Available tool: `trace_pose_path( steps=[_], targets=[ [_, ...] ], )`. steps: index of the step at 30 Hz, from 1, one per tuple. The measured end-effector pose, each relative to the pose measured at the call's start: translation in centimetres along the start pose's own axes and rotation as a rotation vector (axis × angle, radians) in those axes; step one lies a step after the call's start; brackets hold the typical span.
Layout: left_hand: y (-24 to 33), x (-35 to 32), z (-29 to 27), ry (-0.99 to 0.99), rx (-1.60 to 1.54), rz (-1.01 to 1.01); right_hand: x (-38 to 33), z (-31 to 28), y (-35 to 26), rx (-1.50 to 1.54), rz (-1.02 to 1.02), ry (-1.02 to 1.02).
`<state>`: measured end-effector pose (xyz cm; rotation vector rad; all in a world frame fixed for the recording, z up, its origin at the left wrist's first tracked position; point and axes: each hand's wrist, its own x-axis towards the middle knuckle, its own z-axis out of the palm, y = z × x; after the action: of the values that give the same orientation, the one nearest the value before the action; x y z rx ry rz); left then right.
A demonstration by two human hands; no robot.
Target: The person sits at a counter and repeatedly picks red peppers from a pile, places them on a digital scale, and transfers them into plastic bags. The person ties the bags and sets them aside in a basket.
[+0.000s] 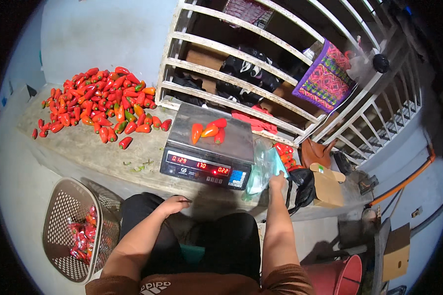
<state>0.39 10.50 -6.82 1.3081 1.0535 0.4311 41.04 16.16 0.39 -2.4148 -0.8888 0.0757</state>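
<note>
My left hand (175,205) rests over my left thigh, fingers curled together; a small dark tip shows at them, too small to name. On the right, my right hand (277,182) pinches at a clear, pale-green plastic bag (262,169) in a loose stack beside the scale. Between and beyond the hands stands a digital scale (207,160) with a lit red display. Several red and orange peppers (209,131) lie on its dark plate. A large heap of mostly red peppers (96,101) spreads over the ledge to the left.
Below left, a perforated basket (59,206) holds bagged peppers (83,236). More peppers (283,153), a black bag (302,187) and a cardboard box (327,184) sit right of the plastic bags. White metal bars (241,71) rise behind the scale. A red bucket (347,275) stands lower right.
</note>
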Motion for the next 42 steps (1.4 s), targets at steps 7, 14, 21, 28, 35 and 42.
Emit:
trace_pose_path(
  steps=[7,14,21,28,35,42],
  targets=[
    [-0.4,1.6,0.8,-0.068,0.062,-0.023,0.0,2.1,0.1,0.21,-0.251,-0.169],
    [-0.6,1.2,0.8,-0.04,0.045,-0.068,0.5,3.0,0.5,-0.237,-0.277,-0.253],
    [0.2,2.0,1.2,-0.065,0.12,-0.096,1.2,1.3,-0.1,-0.031,-0.49,0.1],
    [-0.8,2.9,1.6,-0.093,0.215,-0.022,3.1,-0.7,-2.9,0.362,-0.492,0.216],
    [-2.2,2.7,0.6,-0.04,0.162,-0.027,0.6,-2.7,-2.7,0.136,-0.611,0.227],
    [-2.3,2.9,0.7,-0.022,0.188,-0.069,3.2,-1.2,1.5,0.46,-0.282,-0.259]
  ],
)
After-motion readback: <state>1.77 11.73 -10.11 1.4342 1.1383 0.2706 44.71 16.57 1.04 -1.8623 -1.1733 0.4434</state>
